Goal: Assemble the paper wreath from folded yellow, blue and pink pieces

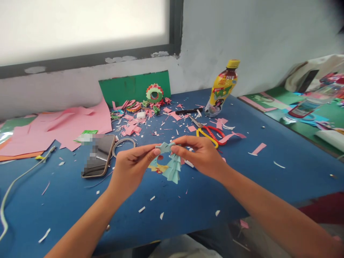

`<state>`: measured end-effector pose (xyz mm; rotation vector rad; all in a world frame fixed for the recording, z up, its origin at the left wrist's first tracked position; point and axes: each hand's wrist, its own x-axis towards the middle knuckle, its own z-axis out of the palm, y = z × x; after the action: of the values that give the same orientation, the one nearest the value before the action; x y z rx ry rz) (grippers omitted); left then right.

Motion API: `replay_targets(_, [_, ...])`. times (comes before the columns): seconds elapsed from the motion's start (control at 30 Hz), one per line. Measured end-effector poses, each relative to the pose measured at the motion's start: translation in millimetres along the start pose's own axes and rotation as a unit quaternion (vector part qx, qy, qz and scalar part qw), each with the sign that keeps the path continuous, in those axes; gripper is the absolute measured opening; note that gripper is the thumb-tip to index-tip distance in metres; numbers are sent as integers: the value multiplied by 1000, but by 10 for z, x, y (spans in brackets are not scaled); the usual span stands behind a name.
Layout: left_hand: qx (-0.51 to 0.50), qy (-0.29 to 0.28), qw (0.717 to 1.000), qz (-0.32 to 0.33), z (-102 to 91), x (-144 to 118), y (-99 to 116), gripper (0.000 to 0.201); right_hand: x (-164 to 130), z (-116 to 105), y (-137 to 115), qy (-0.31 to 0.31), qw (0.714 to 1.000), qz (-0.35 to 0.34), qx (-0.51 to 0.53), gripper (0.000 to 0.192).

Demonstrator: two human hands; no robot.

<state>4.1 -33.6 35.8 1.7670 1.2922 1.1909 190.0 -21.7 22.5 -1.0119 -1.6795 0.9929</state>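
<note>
Above the blue table, both hands pinch a light-blue folded-paper chain (173, 168) that curves into an open ring, with some yellow paper at its lower left. My left hand (132, 163) grips the upper left part between thumb and forefinger. On the other side, my right hand (200, 154) pinches the upper right part, close to the left fingertips. Pleated, pointed blue folds hang down below the right fingers. Behind the right hand lie scissors (212, 134) with red and yellow handles. The far side of the ring is partly hidden by the fingers.
A phone (99, 156) and a tape roll (124, 146) lie left of the hands. Pink paper sheets (72, 123) cover the back left. A finished-looking paper ring (154, 94) leans on a green board (123, 89). A drink bottle (222, 89) stands back right; paper scraps are scattered around.
</note>
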Motion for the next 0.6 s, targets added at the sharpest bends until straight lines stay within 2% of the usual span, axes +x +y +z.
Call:
replay_targets(0.3, [6, -33, 999, -4, -3, 4, 9, 17, -1, -22, -22, -43, 998, -7, -39, 19])
replay_targets(0.6, [-39, -76, 995, -55, -6, 27, -40, 21, 24, -6, 44, -73, 996, 3, -55, 25])
